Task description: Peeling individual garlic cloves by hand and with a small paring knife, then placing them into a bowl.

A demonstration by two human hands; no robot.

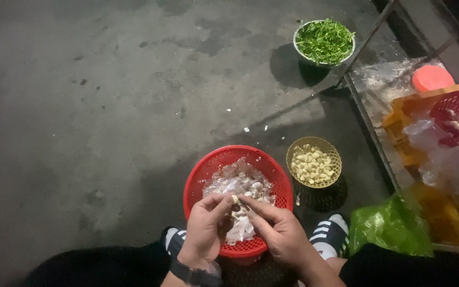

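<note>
Over the red basket (200, 175) of papery skins, we pinch one garlic clove (235, 199) between both hands: our left hand (205, 228) grips it from the left with thumb and fingers closed, our right hand (277, 228) from the right. Just beside on the floor (91, 106), a yellow basket (336, 157) holds peeled cloves.

A round red plastic basket (238, 196) of garlic skins is sitting on the grey concrete floor (96, 106); a small yellow woven basket (314, 162) of peeled cloves is lying just right, a metal bowl of greens (324, 41) well behind.
</note>
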